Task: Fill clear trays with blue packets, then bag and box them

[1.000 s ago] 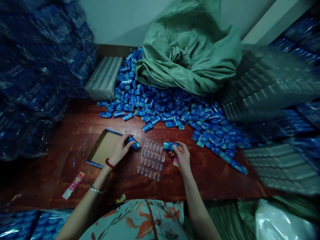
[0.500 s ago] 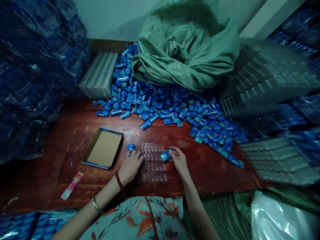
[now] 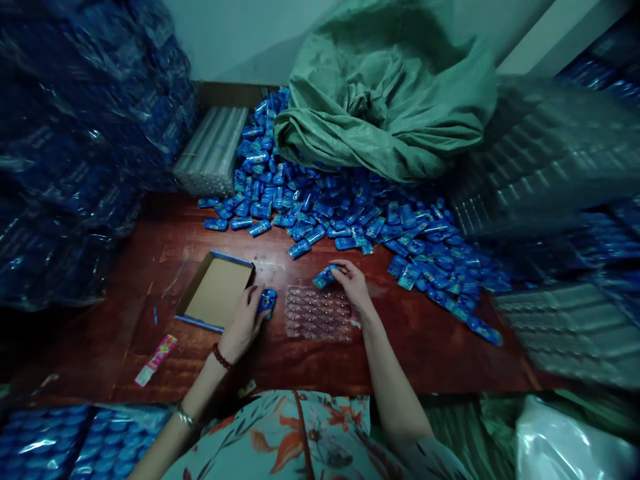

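Observation:
A clear plastic tray (image 3: 318, 315) with rows of rounded hollows lies on the table before me. Left of it, my left hand (image 3: 246, 315) is closed round a small blue wrapped packet (image 3: 268, 302), close to the right side of a shallow cardboard box (image 3: 216, 293). My right hand (image 3: 351, 285) pinches another blue packet (image 3: 325, 276) just above the tray's far edge. Behind them spreads a heap of similar blue packets (image 3: 345, 213), the nearest ones lying loose on the wood.
A green sack (image 3: 385, 113) rests on the heap. Stacked clear trays stand at left (image 3: 213, 150) and right (image 3: 575, 327). Blue goods in plastic film (image 3: 100, 133) rise at far left. A pink strip (image 3: 157, 360) lies on the dark red table (image 3: 430, 353).
The clear tray now lies turned, its long side across me. My left hand has moved left toward the box with its packet. My right hand has shifted away from me, still holding its packet.

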`<control>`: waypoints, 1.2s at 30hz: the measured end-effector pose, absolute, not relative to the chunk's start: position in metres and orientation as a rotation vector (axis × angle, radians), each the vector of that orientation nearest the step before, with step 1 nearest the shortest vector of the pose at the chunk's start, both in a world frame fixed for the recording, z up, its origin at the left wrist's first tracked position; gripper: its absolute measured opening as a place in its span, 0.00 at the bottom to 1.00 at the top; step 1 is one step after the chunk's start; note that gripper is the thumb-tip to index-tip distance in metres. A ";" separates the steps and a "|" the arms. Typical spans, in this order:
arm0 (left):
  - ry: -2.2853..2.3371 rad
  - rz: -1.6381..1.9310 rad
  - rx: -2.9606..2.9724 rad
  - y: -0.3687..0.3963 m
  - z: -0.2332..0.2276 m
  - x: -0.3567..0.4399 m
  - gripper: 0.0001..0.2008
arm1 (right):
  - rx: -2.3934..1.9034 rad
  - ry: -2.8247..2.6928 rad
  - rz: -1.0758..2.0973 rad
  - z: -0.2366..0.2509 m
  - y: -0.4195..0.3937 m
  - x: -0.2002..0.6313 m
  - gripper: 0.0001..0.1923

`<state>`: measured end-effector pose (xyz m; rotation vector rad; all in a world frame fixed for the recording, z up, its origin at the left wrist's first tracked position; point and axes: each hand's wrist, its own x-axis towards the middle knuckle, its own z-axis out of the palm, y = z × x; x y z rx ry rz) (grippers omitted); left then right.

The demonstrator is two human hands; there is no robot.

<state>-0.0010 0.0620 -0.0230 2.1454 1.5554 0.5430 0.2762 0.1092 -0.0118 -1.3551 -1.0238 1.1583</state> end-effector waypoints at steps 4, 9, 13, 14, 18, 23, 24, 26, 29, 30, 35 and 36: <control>1.444 0.404 2.151 0.077 -0.024 -0.012 0.33 | -1.568 -0.795 0.795 -0.033 0.088 0.288 0.18; 1.458 0.257 2.130 0.094 -0.016 0.002 0.24 | -1.723 -0.744 0.659 -0.038 0.071 0.324 0.18; 1.354 0.287 1.979 0.108 -0.014 -0.002 0.13 | -1.637 -0.681 1.022 -0.029 0.064 0.345 0.22; 1.358 0.339 1.914 0.110 -0.013 -0.005 0.12 | -1.602 -0.697 1.083 -0.028 0.062 0.348 0.23; 1.443 0.704 1.658 0.105 -0.010 -0.013 0.16 | -1.554 -0.775 1.111 -0.034 0.053 0.352 0.27; 1.587 0.817 1.735 0.088 -0.008 -0.002 0.14 | -1.688 -0.973 0.809 -0.032 0.045 0.342 0.21; 1.608 0.807 1.768 0.086 -0.009 0.000 0.14 | -1.723 -1.022 0.746 -0.028 0.044 0.340 0.19; 1.628 0.820 1.775 0.083 -0.011 0.003 0.13 | -1.784 -1.142 0.633 -0.017 0.041 0.333 0.17; 1.585 0.867 1.684 0.082 -0.014 0.000 0.12 | -1.780 -1.405 0.625 -0.006 0.038 0.320 0.15; 1.558 0.866 1.650 0.082 -0.014 -0.001 0.13 | -1.759 -1.502 0.640 -0.004 0.037 0.315 0.15; 1.466 0.807 1.545 0.081 -0.014 -0.011 0.21 | -1.799 -1.902 0.497 -0.002 0.041 0.294 0.14; 1.464 0.807 1.541 0.081 -0.014 -0.011 0.21 | -1.833 -1.978 0.452 0.000 0.042 0.291 0.13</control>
